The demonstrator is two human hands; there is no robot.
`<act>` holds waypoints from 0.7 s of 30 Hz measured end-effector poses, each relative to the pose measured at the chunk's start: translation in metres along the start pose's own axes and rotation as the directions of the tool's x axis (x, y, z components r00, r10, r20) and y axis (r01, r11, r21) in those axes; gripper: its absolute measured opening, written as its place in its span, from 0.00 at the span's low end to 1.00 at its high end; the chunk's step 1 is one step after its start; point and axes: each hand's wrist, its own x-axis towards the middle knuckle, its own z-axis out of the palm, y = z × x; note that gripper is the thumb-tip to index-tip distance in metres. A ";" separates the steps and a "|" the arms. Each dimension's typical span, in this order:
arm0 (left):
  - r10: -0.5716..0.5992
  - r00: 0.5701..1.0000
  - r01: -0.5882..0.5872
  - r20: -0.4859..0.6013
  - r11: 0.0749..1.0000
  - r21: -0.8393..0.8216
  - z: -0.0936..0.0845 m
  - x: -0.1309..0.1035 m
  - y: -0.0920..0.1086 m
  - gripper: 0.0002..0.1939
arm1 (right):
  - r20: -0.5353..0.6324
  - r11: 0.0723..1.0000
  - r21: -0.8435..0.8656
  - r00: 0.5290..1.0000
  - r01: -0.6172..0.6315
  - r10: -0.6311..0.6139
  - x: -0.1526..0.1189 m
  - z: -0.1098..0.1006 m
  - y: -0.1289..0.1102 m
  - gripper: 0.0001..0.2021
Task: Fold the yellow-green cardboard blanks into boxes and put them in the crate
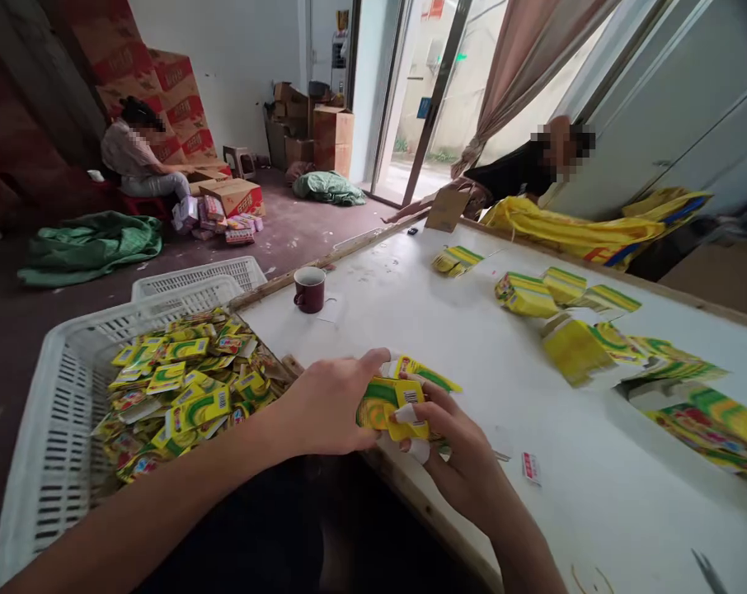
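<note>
Over the table's near edge, my left hand is closed round the left end of a small yellow and green printed card box. My right hand grips the box's right end, with white wraps on some fingertips. Just behind it on the white table lies another yellow card piece. Left of my arm, a white plastic basket holds a heap of similar yellow packets. To the right lie stacks of flat yellow cartons. My left thumb and fingers partly cover the held box.
A dark red mug stands near the table's left edge. A red and white label and pointed metal tool lie at right. One person sits by cartons; another leans beyond the table near a yellow sack.
</note>
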 end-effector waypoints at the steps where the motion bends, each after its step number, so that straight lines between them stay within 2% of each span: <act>1: 0.015 1.000 -0.015 -0.003 1.000 0.009 0.001 0.000 0.000 0.36 | -0.006 0.999 0.010 0.999 -0.036 0.037 -0.001 0.002 0.000 0.06; 3: 0.030 0.999 -0.030 -0.026 0.999 0.011 0.004 0.000 0.002 0.33 | -0.064 0.995 0.037 0.993 -0.092 0.094 -0.002 0.010 -0.001 0.09; 6: 0.027 0.997 -0.029 -0.065 0.999 -0.027 0.008 0.002 0.002 0.31 | -0.153 0.987 0.108 0.979 -0.119 0.134 -0.004 0.021 -0.001 0.19; 10: 0.000 0.998 -0.005 -0.067 0.998 -0.070 0.012 0.004 -0.002 0.35 | -0.076 0.968 0.196 0.981 -0.160 0.178 -0.008 0.024 0.001 0.31; 14: 0.024 0.997 -0.028 -0.069 0.998 -0.055 0.014 0.007 -0.005 0.34 | -0.056 0.976 0.131 0.982 -0.174 0.182 -0.009 0.022 0.003 0.31; 16: 0.014 0.997 -0.017 -0.070 0.999 -0.034 0.014 0.007 -0.007 0.35 | -0.039 0.989 0.087 0.991 -0.122 0.125 -0.007 0.020 0.003 0.29; 19: 0.002 0.997 -0.003 -0.071 1.000 -0.025 0.014 0.007 -0.010 0.36 | -0.005 0.996 0.088 1.000 -0.015 0.015 -0.002 0.016 0.004 0.20; 21: 0.014 0.997 -0.016 -0.077 1.000 -0.025 0.014 0.007 -0.010 0.35 | -0.013 0.997 0.081 1.000 0.014 -0.013 0.000 0.013 0.004 0.18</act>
